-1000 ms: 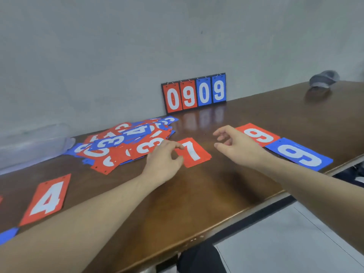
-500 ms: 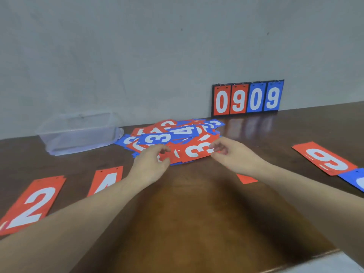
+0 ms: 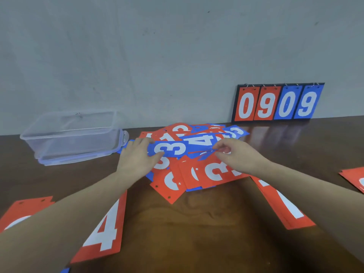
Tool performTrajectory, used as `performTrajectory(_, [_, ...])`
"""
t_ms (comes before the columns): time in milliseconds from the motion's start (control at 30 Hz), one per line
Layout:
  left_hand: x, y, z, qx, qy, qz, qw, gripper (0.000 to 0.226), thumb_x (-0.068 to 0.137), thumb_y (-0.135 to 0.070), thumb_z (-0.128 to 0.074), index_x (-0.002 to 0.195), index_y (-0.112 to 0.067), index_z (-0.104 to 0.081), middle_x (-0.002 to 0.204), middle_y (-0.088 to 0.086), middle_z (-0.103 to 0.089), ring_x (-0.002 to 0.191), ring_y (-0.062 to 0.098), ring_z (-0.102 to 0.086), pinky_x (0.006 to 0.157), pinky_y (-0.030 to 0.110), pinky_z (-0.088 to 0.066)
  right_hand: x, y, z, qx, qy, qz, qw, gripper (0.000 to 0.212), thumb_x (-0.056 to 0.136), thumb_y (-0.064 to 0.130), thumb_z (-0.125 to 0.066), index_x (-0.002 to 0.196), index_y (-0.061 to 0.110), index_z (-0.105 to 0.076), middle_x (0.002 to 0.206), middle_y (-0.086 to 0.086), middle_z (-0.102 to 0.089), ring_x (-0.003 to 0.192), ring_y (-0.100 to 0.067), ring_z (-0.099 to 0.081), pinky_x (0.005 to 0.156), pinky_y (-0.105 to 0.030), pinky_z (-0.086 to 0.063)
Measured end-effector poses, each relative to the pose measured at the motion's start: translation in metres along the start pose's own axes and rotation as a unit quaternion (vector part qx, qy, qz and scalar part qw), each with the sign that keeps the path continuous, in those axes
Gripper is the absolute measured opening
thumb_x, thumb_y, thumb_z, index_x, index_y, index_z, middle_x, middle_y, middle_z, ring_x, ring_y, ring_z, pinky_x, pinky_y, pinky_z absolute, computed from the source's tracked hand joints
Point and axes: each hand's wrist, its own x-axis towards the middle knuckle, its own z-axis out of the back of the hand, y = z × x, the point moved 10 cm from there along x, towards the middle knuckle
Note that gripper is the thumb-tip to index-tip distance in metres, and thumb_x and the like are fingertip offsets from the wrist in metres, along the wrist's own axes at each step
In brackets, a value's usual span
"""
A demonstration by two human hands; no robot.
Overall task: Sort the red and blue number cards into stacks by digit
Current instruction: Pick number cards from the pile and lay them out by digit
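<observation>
A loose pile of red and blue number cards (image 3: 197, 174) lies mid-table near the wall. On top lies a blue 3 card (image 3: 173, 148); my left hand (image 3: 137, 160) pinches its left end between thumb and fingers. My right hand (image 3: 236, 156) has curled fingers on the pile's right side, at the blue cards' edges next to a blue 4 card (image 3: 202, 139). A red 3 card (image 3: 216, 172) shows under that hand. A red 4 card (image 3: 107, 229) lies near left, a red 7 stack (image 3: 283, 205) near right, both partly under my forearms.
A clear plastic box (image 3: 72, 134) stands at the back left. A scoreboard reading 0909 (image 3: 277, 103) leans on the wall at the back right. More red cards lie at the far left edge (image 3: 21, 211) and far right edge (image 3: 354, 178) of the brown table (image 3: 197, 243).
The view swung left and closer to the pile. My left hand moved onto the blue 3 card and took its end; my right hand shifted up onto the pile's right side.
</observation>
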Motion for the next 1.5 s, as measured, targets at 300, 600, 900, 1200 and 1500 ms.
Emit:
performTrajectory(300, [0.016,0.018,-0.037,0.067,0.063,0.01,0.996,0.062,0.09,-0.071,-0.045,0.145,-0.042,-0.043,0.157,-0.01,-0.037,0.145,0.021,-0.027,0.116,0.047,-0.017,0.036,-0.002,-0.016,-0.059,0.036,0.062,0.996,0.045,0.089,0.051,-0.068,0.129,0.034,-0.058,0.132,0.013,-0.053,0.124,-0.008,-0.046,0.101,-0.024,-0.041])
performTrajectory(600, [0.019,0.019,-0.039,0.044,0.075,0.001,0.996,0.047,0.093,-0.065,-0.049,0.135,-0.047,-0.055,0.158,-0.009,-0.032,0.146,0.018,-0.024,0.118,0.048,-0.013,0.031,-0.019,-0.045,-0.165,0.183,0.135,0.96,0.07,0.071,0.078,-0.064,0.134,0.06,-0.04,0.156,0.025,-0.026,0.146,-0.009,-0.015,0.123,-0.046,-0.015])
performTrajectory(900, [0.017,0.022,-0.027,-0.038,0.049,0.012,0.998,0.04,0.089,-0.053,-0.067,0.126,-0.038,-0.065,0.148,-0.012,-0.039,0.135,0.015,-0.039,0.112,0.043,-0.024,0.033,-0.005,-0.033,-0.063,0.111,0.116,0.985,0.038,0.082,0.05,-0.076,0.117,0.039,-0.062,0.138,0.019,-0.052,0.122,-0.001,-0.038,0.114,-0.031,-0.03])
performTrajectory(1200, [0.039,0.033,-0.024,-0.164,0.05,0.054,0.984,0.081,0.081,-0.021,-0.081,0.145,-0.041,-0.036,0.106,-0.013,-0.056,0.111,0.02,-0.06,0.101,0.056,-0.047,0.038,-0.013,-0.038,0.018,0.121,0.06,0.991,0.036,0.08,0.04,-0.081,0.103,0.026,-0.058,0.132,0.015,-0.05,0.126,-0.015,-0.043,0.106,-0.032,-0.041])
performTrajectory(1500, [0.047,0.039,-0.016,-0.108,0.02,0.092,0.99,0.022,0.09,-0.029,-0.073,0.101,-0.029,-0.054,0.097,-0.016,-0.058,0.102,0.017,-0.061,0.099,0.049,-0.049,0.036,-0.007,-0.032,0.019,0.102,0.067,0.992,0.016,0.088,0.034,-0.075,0.101,0.027,-0.07,0.128,0.017,-0.054,0.116,-0.002,-0.048,0.092,-0.011,-0.038])
